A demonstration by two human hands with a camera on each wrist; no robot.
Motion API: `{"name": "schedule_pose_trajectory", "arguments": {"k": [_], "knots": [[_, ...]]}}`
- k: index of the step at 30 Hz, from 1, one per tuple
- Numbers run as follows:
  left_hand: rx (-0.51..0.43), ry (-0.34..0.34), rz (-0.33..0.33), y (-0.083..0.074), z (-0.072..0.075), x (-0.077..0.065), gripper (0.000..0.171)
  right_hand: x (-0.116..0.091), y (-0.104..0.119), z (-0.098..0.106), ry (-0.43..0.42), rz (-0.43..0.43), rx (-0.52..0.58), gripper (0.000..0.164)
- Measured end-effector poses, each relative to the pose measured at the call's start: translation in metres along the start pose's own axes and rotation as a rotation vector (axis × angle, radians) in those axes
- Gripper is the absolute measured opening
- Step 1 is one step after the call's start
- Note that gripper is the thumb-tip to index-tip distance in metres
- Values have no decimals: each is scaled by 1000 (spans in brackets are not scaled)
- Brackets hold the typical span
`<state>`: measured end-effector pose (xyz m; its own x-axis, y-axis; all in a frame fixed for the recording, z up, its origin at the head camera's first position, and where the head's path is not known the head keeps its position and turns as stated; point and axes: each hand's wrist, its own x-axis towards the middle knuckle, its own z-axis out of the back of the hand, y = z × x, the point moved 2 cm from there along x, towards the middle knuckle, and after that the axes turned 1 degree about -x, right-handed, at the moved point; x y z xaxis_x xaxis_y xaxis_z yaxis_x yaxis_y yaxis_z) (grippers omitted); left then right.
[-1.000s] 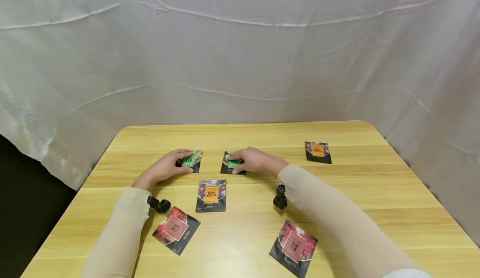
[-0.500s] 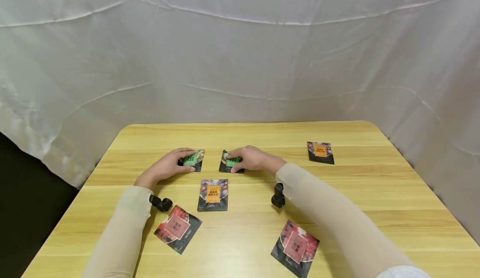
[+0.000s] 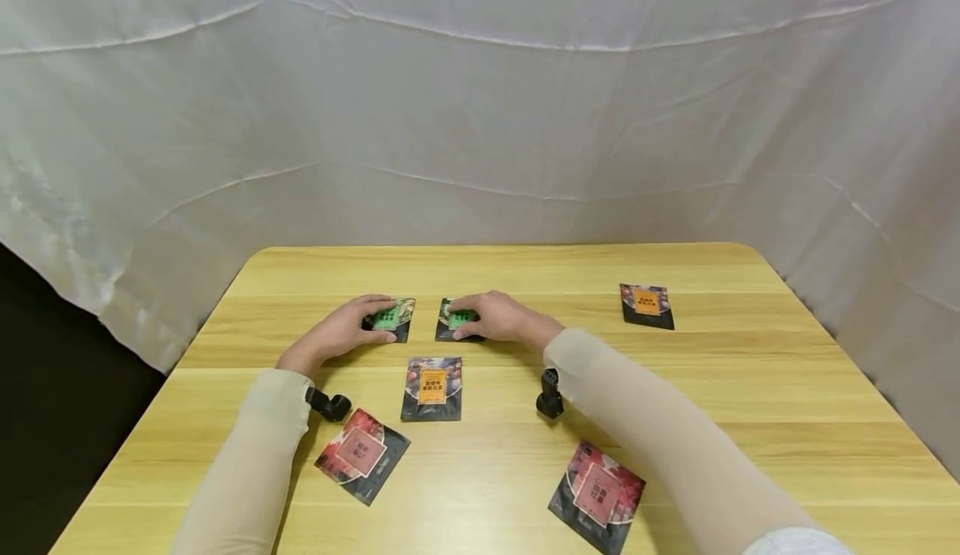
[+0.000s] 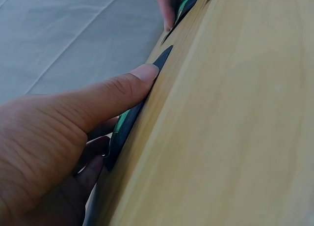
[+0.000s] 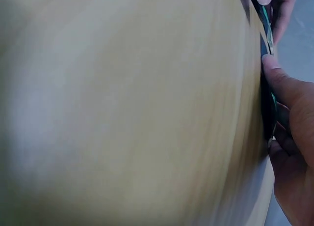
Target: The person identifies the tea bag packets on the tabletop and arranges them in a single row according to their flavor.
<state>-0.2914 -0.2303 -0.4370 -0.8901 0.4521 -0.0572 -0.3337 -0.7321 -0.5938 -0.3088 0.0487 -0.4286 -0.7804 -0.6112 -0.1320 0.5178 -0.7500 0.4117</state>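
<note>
My left hand holds a flat black sachet with a green label at the back of the table, thumb along its near edge and fingers at its left and far side. Just right of it, a matching green-labelled sachet is under my right hand, whose thumb and fingers grip its right part. A narrow strip of wood shows between the two sachets in the head view. In the left wrist view the thumb presses the dark sachet edge. The right wrist view shows the thumb likewise on its sachet.
An orange-labelled sachet lies nearer, between the forearms; another orange-labelled sachet is at the back right. One red sachet lies beside the left forearm, another red sachet beside the right. Grey cloth hangs behind the wooden table.
My right hand has slid its green-labelled sachet leftward, narrowing the gap to the other one. The left hand keeps its place on its sachet. The head view has shifted slightly.
</note>
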Motion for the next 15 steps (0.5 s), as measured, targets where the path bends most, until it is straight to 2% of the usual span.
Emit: {"name": "schedule_pose_trajectory", "arguments": {"k": [15], "knots": [[4, -6, 10, 0, -4, -2, 76, 13, 14, -11, -17, 129, -69, 62]]}}
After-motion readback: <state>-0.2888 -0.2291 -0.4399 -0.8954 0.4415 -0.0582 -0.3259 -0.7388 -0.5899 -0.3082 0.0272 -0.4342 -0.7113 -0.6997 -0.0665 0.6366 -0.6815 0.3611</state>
